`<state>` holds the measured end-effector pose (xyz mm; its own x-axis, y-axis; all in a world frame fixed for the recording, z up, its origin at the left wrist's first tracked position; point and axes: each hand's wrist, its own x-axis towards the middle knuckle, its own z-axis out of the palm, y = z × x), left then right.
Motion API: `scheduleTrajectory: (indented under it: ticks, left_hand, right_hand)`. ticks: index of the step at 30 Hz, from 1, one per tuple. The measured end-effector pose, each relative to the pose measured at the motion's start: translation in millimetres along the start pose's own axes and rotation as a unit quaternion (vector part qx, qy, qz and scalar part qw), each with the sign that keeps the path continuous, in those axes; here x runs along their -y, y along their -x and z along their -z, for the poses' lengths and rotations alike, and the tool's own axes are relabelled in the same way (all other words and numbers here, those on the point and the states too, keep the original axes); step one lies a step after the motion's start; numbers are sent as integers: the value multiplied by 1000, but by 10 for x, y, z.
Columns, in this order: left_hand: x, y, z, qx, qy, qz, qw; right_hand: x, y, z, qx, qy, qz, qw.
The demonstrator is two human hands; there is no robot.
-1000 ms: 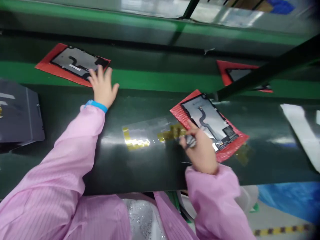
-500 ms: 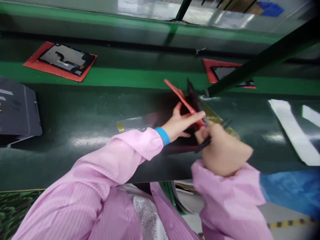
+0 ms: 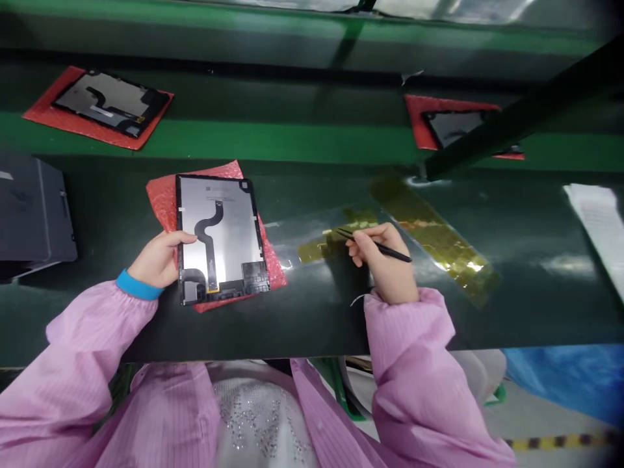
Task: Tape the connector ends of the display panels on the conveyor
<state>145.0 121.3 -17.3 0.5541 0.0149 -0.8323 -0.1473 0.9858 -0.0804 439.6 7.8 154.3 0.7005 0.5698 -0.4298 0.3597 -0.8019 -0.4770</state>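
Here, the left hand [image 3: 155, 260] pinches panel [image 3: 234, 240] and wrap [image 3: 163, 203] at nine o'clock, thumb on top; the right hand [image 3: 390, 265] pinches tweezers [image 3: 396, 253] pointing to ten, bench edge [image 3: 312, 353] at six, room between.

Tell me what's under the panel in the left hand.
Red bubble wrap sticks out from under the panel; the wrap's middle, and any fingers of the left hand beneath, are covered.
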Motion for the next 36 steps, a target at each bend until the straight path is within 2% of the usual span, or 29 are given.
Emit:
scheduleTrajectory:
  ticks: [1, 3, 5, 7, 8, 11, 12, 13, 14, 15, 16, 17, 19, 21, 22, 23, 25, 28, 31, 36]
  left_hand:
    - [70, -25, 12, -9, -3, -35, 999]
    - [213, -50, 36, -14, -33, -155, 987]
    - [331, -19, 103, 5, -126, -314, 941]
    - [414, 63, 216, 30, -289, -434, 853]
    - [444, 112, 277, 48, -384, -466, 796]
    - [516, 222, 408, 121, -612, -487, 611]
    - [539, 238, 425, 140, -649, -483, 571]
    - [560, 243, 431, 151, -667, -481, 549]
    - [579, 243, 432, 154, -671, -480, 544]
    - [591, 242, 436, 156, -663, -476, 557]
    - [597, 247, 448, 161, -641, -469, 586]
    - [594, 263, 476, 167, -606, -457, 629]
    - [563, 336, 594, 157, -484, -432, 745]
    - [501, 462, 792, 88, -305, -387, 866]
    - [459, 535, 910, 39, -211, -355, 910]
    - [413, 609, 1033, -14, -127, -317, 940]
    - [311, 740, 1269, -112, -6, -249, 962]
    - [172, 852, 1526, -210, 68, -225, 949]
    - [98, 876, 1627, -226, 80, -228, 944]
    - [93, 894, 1649, -185, 68, -256, 946]
  right_hand:
    - [-33, -19, -24, 4, 5, -12, 1000]
    - [-56, -27, -47, 4, 9, -30, 1000]
    - [-45, -29, -42, 8, 7, -40, 999]
    - [-23, -43, -26, 16, 2, -52, 999]
    - [-13, -55, -21, 21, 2, -59, 998]
    - [10, -87, -33, 26, 9, -80, 996]
    - [15, -91, -45, 26, 12, -85, 996]
    - [19, -91, -57, 24, 15, -89, 996]
    - [23, -88, -70, 19, 14, -91, 996]
    - [27, -83, -79, 12, 8, -91, 996]
    - [31, -78, -84, 5, -1, -90, 996]
    - [35, -74, -84, -4, -13, -88, 996]
    - [39, -76, -69, -11, -36, -94, 995]
    - [36, -89, -45, -12, -50, -111, 992]
    - [32, -95, -35, -12, -57, -119, 991]
    - [27, -96, -32, -11, -66, -122, 990]
    - [22, -72, -53, -11, -85, -109, 990]
    - [41, 39, -153, 5, -101, -78, 992]
    - [88, 202, -290, 33, -98, -62, 993]
    - [141, 408, -452, 43, -95, -47, 993]
